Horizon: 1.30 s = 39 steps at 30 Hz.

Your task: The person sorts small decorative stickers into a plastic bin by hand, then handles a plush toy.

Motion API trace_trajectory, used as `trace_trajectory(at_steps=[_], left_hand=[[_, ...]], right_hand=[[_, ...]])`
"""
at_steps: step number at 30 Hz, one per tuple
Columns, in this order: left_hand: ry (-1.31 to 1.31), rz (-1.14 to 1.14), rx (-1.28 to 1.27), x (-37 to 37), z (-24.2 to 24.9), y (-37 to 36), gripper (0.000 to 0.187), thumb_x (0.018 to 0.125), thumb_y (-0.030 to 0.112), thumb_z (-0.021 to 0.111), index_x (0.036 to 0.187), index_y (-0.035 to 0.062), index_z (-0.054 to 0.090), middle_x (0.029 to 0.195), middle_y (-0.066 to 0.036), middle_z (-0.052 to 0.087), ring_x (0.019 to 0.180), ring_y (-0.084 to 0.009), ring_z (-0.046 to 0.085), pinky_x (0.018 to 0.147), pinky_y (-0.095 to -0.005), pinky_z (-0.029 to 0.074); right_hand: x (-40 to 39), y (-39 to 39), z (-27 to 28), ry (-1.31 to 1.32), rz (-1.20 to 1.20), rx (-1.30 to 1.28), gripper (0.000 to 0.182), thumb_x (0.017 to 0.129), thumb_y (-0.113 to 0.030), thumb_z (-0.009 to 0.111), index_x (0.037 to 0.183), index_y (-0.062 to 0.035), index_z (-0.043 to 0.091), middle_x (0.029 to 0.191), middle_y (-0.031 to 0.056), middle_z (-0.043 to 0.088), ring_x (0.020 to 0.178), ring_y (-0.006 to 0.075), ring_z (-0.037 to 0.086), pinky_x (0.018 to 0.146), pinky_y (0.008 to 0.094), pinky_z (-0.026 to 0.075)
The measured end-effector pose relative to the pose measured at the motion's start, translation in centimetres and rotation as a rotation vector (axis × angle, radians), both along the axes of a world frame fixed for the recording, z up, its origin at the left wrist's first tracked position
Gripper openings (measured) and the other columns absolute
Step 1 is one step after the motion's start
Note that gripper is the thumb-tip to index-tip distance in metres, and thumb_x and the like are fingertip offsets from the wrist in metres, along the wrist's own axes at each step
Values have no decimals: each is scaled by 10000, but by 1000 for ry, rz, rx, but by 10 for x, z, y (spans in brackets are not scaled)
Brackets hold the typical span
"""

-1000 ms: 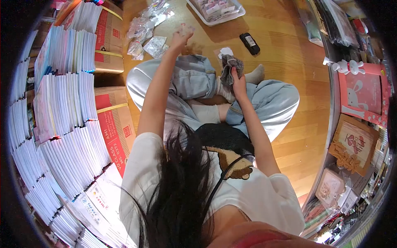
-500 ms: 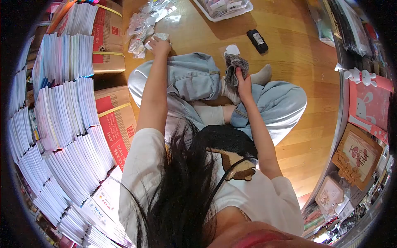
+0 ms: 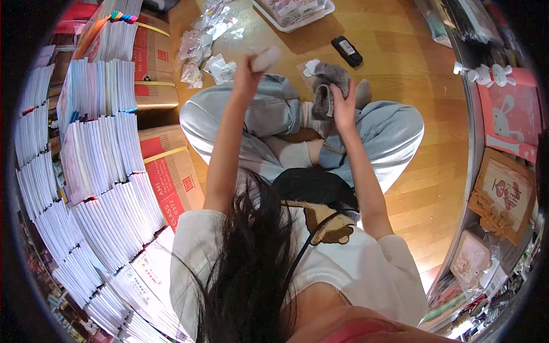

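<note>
My left hand [image 3: 247, 78] is closed around a small white object [image 3: 266, 59], raised over the floor beyond my left knee; it is blurred, and I cannot tell what kind it is. Between the fingers of my right hand [image 3: 343, 107] is a bunched grey fuzzy cloth [image 3: 331, 74], held above my crossed feet. Just left of the cloth, a white rounded piece in clear plastic [image 3: 310, 68] lies on the floor. Several clear plastic packets [image 3: 197, 48] are heaped past my left hand, with a whitish packet [image 3: 221, 68] at their near end.
A black device with a pale label [image 3: 347, 52] rests on the wooden floor [image 3: 400, 68]. Beyond it stands a white tray [image 3: 330, 8] of small packets. Stacked booklets [image 3: 103, 143] and cartons [image 3: 168, 177] line the left side; a shelf with a pink bunny box [image 3: 510, 114] borders the right.
My left hand has lifted off the packets and moved right and nearer, now with the white object in it. The grey cloth has turned and opened out in my right hand.
</note>
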State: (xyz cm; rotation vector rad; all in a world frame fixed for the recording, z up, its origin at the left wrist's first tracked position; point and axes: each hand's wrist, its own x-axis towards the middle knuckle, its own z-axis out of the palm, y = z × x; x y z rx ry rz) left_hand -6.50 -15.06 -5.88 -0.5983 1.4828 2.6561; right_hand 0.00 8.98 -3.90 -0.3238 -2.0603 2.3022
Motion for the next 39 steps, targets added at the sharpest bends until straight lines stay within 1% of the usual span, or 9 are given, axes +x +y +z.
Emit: trace_trajectory(at_steps=[7,11,14,17,20,24,27,32,39], left_hand=[[289,-212,-121,62,73,138,377,957,273,353,1170,1,504,1162,-68,540,1056,-156,510,930,-291,389],[263,-143,-179,79,69,155,382,969,322,394,1108,-5,533,1079,-42,552,984,-117,502,889,-270,384],[250,-97,-343,79,74,162,391,960,333,424,1076,-19,550,1032,-49,559,939,-114,495,854,-262,389],[155,-74,-339,73,107,160,438,962,378,397,1096,-9,552,1022,-69,577,950,-132,518,850,-257,404],[96,-176,251,57,95,146,464,959,406,386,1106,-2,550,1042,-82,581,938,-146,542,828,-271,427],[62,-131,-269,77,82,156,459,956,392,403,1131,-10,538,1051,-80,588,952,-144,551,836,-282,432],[118,-166,-211,81,85,162,459,952,382,419,1116,-29,545,1024,-73,596,939,-147,551,847,-286,422],[-121,-156,172,55,79,142,477,936,428,424,1123,10,558,986,-70,612,941,-177,567,880,-313,422],[78,-164,-196,85,67,170,642,944,515,287,1296,-6,420,1272,-103,484,1149,-210,460,979,-333,338]], right_hand=[[-2,-18,51,537,-101,704,294,745,-174,660,983,-60,531,943,152,555,832,351,581,682,396,477],[-17,-5,66,415,-217,663,192,791,-148,619,913,-28,532,823,129,576,719,311,573,636,359,452],[-26,-6,57,220,-219,43,200,778,-146,614,931,-36,548,843,169,583,729,339,607,635,376,468],[-3,-28,42,319,-186,114,226,791,-98,570,1003,-33,527,930,194,587,820,342,610,685,376,467],[9,-26,50,363,-96,305,268,759,-85,571,1015,-40,507,973,193,587,883,391,577,712,407,468],[-15,-12,52,283,-166,454,223,794,-149,584,966,-41,491,868,180,591,776,402,577,656,429,459],[-25,-9,33,162,-177,62,250,854,-216,579,989,-32,477,778,185,562,707,385,558,628,404,454],[8,-32,33,209,-132,245,301,845,-278,573,985,-36,463,778,259,592,741,445,578,617,468,459],[-33,0,37,123,-205,145,310,852,-303,556,966,-17,514,742,224,596,729,428,580,604,438,456]])
